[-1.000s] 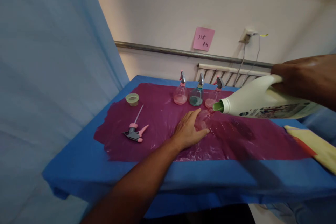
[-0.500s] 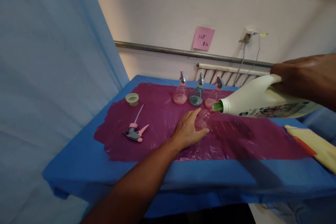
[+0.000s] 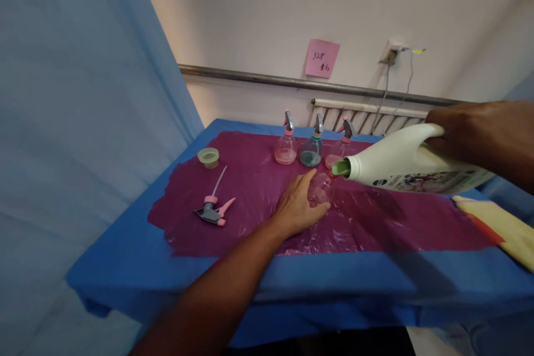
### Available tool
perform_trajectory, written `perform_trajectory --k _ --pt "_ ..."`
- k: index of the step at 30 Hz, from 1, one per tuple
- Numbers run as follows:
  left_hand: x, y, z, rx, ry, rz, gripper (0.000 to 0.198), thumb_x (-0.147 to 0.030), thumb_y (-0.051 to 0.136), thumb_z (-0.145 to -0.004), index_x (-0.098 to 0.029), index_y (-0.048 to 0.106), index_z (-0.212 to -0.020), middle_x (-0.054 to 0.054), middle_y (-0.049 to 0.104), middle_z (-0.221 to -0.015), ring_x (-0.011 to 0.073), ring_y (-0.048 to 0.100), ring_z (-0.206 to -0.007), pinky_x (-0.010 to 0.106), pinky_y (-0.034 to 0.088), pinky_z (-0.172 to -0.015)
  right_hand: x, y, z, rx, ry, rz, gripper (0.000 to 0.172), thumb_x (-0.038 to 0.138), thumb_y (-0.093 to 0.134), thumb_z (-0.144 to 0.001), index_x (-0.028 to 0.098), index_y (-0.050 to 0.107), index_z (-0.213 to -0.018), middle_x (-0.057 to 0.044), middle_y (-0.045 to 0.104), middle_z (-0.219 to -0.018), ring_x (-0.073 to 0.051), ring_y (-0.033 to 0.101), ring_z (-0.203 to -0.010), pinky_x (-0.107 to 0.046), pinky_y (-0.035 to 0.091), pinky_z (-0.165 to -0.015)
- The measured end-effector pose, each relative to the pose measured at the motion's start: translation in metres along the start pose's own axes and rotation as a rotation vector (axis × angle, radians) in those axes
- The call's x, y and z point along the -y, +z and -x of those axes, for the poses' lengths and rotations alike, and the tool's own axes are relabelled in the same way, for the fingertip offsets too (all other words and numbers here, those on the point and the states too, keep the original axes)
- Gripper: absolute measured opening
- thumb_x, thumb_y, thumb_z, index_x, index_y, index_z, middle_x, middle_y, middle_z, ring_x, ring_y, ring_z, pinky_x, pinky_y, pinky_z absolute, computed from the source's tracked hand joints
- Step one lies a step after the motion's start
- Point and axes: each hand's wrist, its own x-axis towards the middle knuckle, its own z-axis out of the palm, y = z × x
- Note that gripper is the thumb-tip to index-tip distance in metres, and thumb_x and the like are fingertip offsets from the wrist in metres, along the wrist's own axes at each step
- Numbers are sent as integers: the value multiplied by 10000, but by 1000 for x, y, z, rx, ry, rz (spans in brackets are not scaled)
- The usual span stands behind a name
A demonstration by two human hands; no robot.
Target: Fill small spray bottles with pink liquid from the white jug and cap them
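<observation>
My left hand (image 3: 298, 204) is wrapped round the left side of a clear pinkish bottle (image 3: 320, 189), which has no sprayer on it and stands on the purple plastic sheet (image 3: 250, 178). My right hand (image 3: 454, 128) grips the handle of a large cream jug (image 3: 400, 161). The jug lies nearly level in the air, its green-lined spout (image 3: 342, 168) at the mouth of the pinkish bottle. Whether liquid is flowing is too small to tell. A loose grey and pink spray head (image 3: 211, 212) with a thin tube lies to the left.
Behind stand a pink spray bottle (image 3: 286, 154), a teal one (image 3: 311, 156) and another pink one (image 3: 336, 157). A pale green cap (image 3: 208, 158) sits at the back left. Yellow cloth or packaging (image 3: 500, 228) lies at the right edge. Blue cloth (image 3: 137, 261) covers the table.
The cream jug and my right hand have shifted slightly left, and the jug looks a little closer to level. My left hand stays round the bottle. The whole view has moved slightly.
</observation>
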Motion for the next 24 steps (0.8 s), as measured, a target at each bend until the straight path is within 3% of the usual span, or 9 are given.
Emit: perform_trajectory --k 6,10,15,17,20,24 --pt "-1 0 0 -2 -19 3 952 -361 848 -905 -265 435 -1757 155 601 -1695 380 591 -1596 592 475 -1369 1 66 1 38 146 -285 387 566 579 -868 289 783 -1045 -91 810 -957 -263 617 -738 -368 342 -638" --pt "-1 -1 -2 -17 -36 10 918 -337 826 -917 -247 436 -1744 157 602 -1686 364 597 -1591 572 479 -1367 -1 98 2 26 295 -635 309 464 629 -804 254 800 -953 -65 778 -853 -258 666 -788 -365 430 -686" --pt "3 -2 -6 -49 -63 -29 880 -332 834 -910 -246 463 -1704 153 597 -1701 361 592 -1595 588 457 -1379 7 130 11 -83 701 -1153 191 265 732 -765 180 814 -915 -69 726 -804 -211 616 -743 -345 450 -627" --pt "4 -3 -7 -65 -71 -41 881 -331 840 -904 -239 466 -1697 160 586 -1714 366 590 -1597 591 453 -1381 15 148 16 -128 792 -1229 144 287 764 -812 172 786 -897 -81 722 -836 -190 578 -716 -344 451 -603" --pt "4 -5 -8 -61 -92 -51 897 -317 858 -884 -217 476 -1689 180 594 -1709 388 609 -1580 611 467 -1367 29 181 21 -166 866 -1308 230 391 805 -878 170 746 -898 -112 738 -878 -186 585 -711 -351 483 -604" --pt "1 -6 -9 -64 -154 -45 905 -318 868 -889 -227 471 -1697 191 607 -1709 408 601 -1589 649 461 -1362 40 219 25 -192 864 -1318 318 476 775 -934 160 746 -955 -147 766 -891 -221 654 -737 -360 528 -613"
